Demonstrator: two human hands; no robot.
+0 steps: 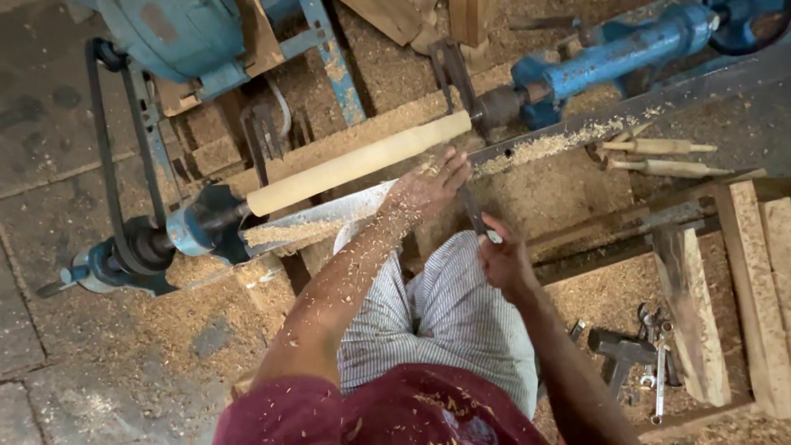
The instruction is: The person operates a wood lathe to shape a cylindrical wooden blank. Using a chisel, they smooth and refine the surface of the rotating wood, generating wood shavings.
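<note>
A pale wooden cylinder (354, 162) is mounted between the ends of a blue lathe (194, 227). My left hand (432, 185), dusted with shavings, rests on the metal tool rest (329, 213) just below the cylinder's right part, fingers over a dark turning chisel (471, 210). My right hand (504, 259) grips the chisel's lower end close to my striped lap. The chisel's tip near the wood is hidden by my left hand.
A drive belt (105, 156) runs from a blue motor (169, 33) at top left. The blue tailstock (610, 53) lies at top right. Two turned wooden pieces (659, 156) lie on the bed. Wrenches and a hammer (643, 354) lie at lower right. Sawdust covers the floor.
</note>
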